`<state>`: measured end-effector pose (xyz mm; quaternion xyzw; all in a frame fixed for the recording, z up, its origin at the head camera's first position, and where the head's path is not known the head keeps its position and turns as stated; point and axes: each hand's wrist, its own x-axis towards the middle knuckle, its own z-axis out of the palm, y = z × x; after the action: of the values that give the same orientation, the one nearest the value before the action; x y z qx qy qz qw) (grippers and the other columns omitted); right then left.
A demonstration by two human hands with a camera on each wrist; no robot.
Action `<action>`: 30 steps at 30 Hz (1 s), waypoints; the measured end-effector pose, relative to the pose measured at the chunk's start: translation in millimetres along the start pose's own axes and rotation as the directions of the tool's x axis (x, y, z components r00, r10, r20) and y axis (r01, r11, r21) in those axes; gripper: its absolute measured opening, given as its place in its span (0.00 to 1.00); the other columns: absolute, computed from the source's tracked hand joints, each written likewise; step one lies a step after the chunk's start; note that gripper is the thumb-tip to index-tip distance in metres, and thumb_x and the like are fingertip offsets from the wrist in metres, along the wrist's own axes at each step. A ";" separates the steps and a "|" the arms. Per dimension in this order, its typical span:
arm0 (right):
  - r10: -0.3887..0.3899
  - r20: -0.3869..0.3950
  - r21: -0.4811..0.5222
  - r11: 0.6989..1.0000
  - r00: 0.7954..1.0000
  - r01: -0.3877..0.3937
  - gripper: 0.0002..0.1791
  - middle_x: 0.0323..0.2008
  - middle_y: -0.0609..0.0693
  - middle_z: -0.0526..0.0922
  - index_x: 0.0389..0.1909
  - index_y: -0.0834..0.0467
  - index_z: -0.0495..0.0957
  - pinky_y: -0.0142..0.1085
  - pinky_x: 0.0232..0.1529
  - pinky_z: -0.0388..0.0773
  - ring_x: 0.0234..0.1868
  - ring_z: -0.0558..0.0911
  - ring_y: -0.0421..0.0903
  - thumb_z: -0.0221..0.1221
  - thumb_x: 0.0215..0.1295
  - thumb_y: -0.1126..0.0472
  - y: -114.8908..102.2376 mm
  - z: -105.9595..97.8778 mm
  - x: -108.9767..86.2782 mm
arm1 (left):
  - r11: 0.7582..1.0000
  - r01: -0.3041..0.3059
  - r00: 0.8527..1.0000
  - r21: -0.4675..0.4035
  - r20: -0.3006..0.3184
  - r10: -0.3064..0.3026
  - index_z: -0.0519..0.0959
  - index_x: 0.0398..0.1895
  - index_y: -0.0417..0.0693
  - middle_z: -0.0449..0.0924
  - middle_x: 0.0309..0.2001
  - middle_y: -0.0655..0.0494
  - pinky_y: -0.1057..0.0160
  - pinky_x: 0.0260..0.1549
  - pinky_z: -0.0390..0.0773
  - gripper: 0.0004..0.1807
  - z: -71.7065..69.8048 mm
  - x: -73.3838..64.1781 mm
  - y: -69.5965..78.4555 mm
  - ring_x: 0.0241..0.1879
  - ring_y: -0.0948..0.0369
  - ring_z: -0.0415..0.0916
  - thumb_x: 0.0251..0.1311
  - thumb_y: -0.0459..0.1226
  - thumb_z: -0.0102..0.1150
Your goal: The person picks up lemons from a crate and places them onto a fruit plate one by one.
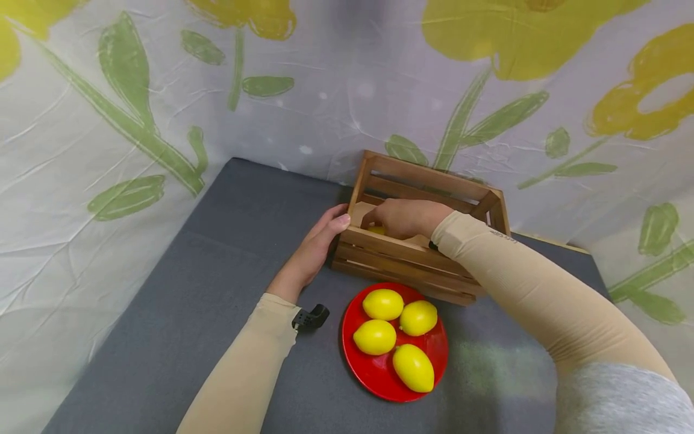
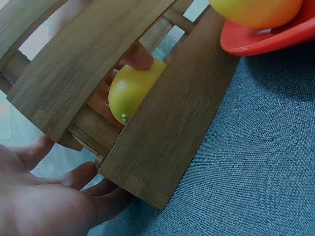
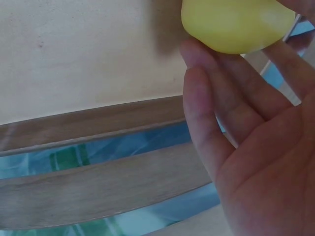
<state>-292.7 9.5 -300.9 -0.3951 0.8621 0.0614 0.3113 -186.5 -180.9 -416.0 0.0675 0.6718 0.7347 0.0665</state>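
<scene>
Inside the slatted wooden crate (image 1: 403,247), my right hand (image 1: 403,217) grips a lemon (image 3: 236,24). Its fingers curl against the fruit, and the head view shows only a small yellow part of this lemon. Through a gap in the slats, the left wrist view also shows the lemon (image 2: 133,91) with a fingertip on it. My left hand (image 1: 311,247) rests against the crate's left end, its thumb at the near top corner. In the left wrist view, the fingers (image 2: 78,176) touch the crate's end from outside.
In front of the crate, a red plate (image 1: 374,377) holds several lemons (image 1: 413,367). Crate and plate stand on a dark grey table (image 1: 228,265). A flower-patterned sheet (image 1: 336,90) hangs behind the table. A black wrist device (image 1: 311,316) sticks out from the left sleeve.
</scene>
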 end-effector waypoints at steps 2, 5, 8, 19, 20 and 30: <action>0.004 0.002 0.002 1.000 1.000 -0.004 0.32 0.72 0.58 0.80 0.76 0.52 0.75 0.53 0.75 0.74 0.72 0.78 0.59 0.58 0.72 0.73 -0.4 0.1 0.2 | 1.000 0.001 1.000 0.000 0.003 -0.001 0.56 0.87 0.59 0.54 0.86 0.51 0.36 0.83 0.46 0.45 -0.4 0.0 -0.2 0.84 0.49 0.50 0.70 0.62 0.47; 0.011 -0.002 0.005 1.000 1.000 -0.011 0.33 0.71 0.58 0.80 0.76 0.51 0.75 0.53 0.74 0.75 0.72 0.79 0.59 0.58 0.72 0.73 -1.1 -0.5 0.1 | 1.000 -0.002 1.000 -0.011 0.000 0.002 0.57 0.86 0.60 0.55 0.85 0.51 0.36 0.83 0.46 0.44 -0.9 0.0 1.1 0.84 0.49 0.50 0.70 0.62 0.48; 0.013 -0.005 0.006 1.000 1.000 -0.013 0.33 0.71 0.58 0.80 0.77 0.50 0.74 0.53 0.74 0.75 0.72 0.79 0.59 0.58 0.73 0.73 -2.0 -1.5 -1.0 | 1.000 -0.003 1.000 -0.015 -0.010 0.003 0.58 0.86 0.61 0.55 0.85 0.51 0.36 0.83 0.46 0.44 -1.0 -0.3 3.3 0.84 0.49 0.50 0.69 0.62 0.48; 0.003 -0.010 -0.018 1.000 1.000 -0.003 0.31 0.70 0.58 0.81 0.75 0.51 0.76 0.53 0.73 0.76 0.70 0.80 0.58 0.59 0.73 0.71 1.6 1.1 -3.9 | 1.000 0.010 1.000 0.006 -0.009 -0.010 0.57 0.87 0.59 0.55 0.85 0.50 0.37 0.83 0.48 0.45 1.2 -0.3 1.6 0.84 0.49 0.51 0.70 0.62 0.48; 0.000 -0.023 -0.029 1.000 1.000 -0.001 0.31 0.69 0.58 0.82 0.74 0.50 0.77 0.52 0.72 0.77 0.68 0.81 0.57 0.60 0.73 0.70 3.1 1.7 -4.1 | 1.000 0.011 1.000 0.006 -0.009 -0.011 0.57 0.87 0.59 0.55 0.85 0.51 0.37 0.83 0.48 0.45 1.6 -0.2 1.6 0.83 0.49 0.51 0.70 0.63 0.48; 0.019 -0.083 -0.025 0.999 0.996 -0.021 0.29 0.64 0.55 0.85 0.71 0.47 0.79 0.50 0.65 0.81 0.60 0.84 0.55 0.68 0.70 0.63 7.9 -5.5 -16.7 | 1.000 0.001 1.000 -0.011 -0.015 -0.001 0.58 0.86 0.61 0.55 0.85 0.51 0.37 0.84 0.46 0.44 -0.4 1.5 0.7 0.84 0.50 0.50 0.68 0.62 0.49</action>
<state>-292.8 23.7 -287.8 -0.3925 0.8774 0.0594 0.2694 -188.0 -181.1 -415.3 0.0613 0.6683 0.7388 0.0620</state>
